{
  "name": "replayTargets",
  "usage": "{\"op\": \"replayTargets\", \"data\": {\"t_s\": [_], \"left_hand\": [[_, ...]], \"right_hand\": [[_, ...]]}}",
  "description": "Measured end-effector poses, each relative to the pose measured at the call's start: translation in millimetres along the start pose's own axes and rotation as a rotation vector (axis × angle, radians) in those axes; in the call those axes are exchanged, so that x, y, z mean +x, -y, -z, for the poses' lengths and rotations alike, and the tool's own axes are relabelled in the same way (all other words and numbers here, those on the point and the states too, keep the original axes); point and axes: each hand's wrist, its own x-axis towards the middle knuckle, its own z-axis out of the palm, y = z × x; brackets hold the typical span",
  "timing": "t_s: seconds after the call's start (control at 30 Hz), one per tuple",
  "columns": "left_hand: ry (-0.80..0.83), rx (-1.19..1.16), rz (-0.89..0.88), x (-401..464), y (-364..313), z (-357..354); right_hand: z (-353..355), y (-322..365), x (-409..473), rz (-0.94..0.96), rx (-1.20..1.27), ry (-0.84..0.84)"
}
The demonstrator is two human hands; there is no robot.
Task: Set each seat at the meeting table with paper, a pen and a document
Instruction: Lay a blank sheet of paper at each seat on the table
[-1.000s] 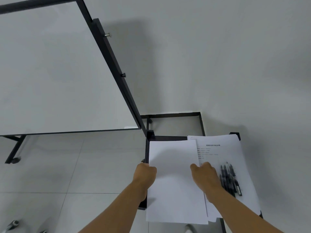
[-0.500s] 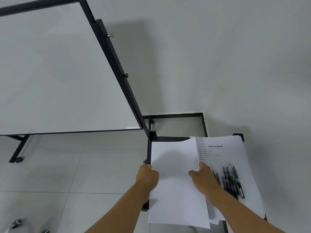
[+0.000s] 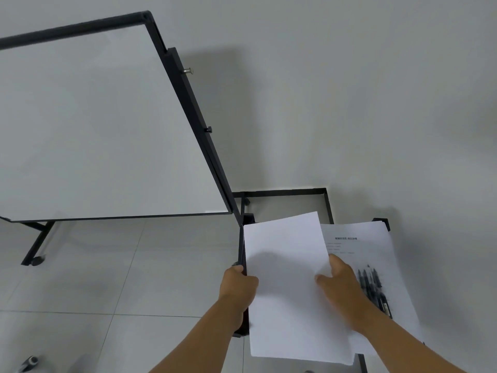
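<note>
A stack of blank white paper (image 3: 287, 265) lies on a small black-framed stand (image 3: 241, 251) at the lower right. My left hand (image 3: 238, 286) grips the stack's left edge. My right hand (image 3: 338, 284) pinches the right edge of the top sheet, whose far right corner is lifted off the stack. To the right lies a pile of printed documents (image 3: 360, 238) with several black pens (image 3: 372, 281) resting on top of it. No meeting table or seat is in view.
A large whiteboard (image 3: 94, 130) in a black frame on castors stands tilted at the left, its corner close to the stand. A grey wall is straight ahead. Light floor tiles (image 3: 107, 265) spread to the left. Part of a chair base (image 3: 29, 363) shows at the bottom left.
My right hand has slid a little to the right along the paper edge and raised the top sheet's right side. The left hand stays on the left edge.
</note>
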Motion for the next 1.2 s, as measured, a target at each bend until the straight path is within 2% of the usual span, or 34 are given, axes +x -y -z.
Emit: {"op": "replayTargets", "data": {"t_s": [0.2,0.33,0.5,0.77,1.0,1.2], "left_hand": [[0.117,-0.219,-0.12,-42,-31,26],[0.17,-0.278,-0.244,-73,-57,54],[-0.012,-0.303,-0.395,-118,-96,114],[-0.337,-0.413,-0.635,-195,-129,223],[-0.592,-0.531,-0.725,-257,-93,319],[-0.793,-0.648,-0.791,-309,-47,407]], "right_hand": [[30,45,-9,0.08,0.078,0.019],[40,101,-21,0.193,0.094,0.026],[31,190,-47,0.36,0.105,0.031],[-16,327,-108,0.657,0.134,0.191],[-93,406,-180,0.866,0.096,0.349],[-176,445,-251,0.998,0.143,0.472]]}}
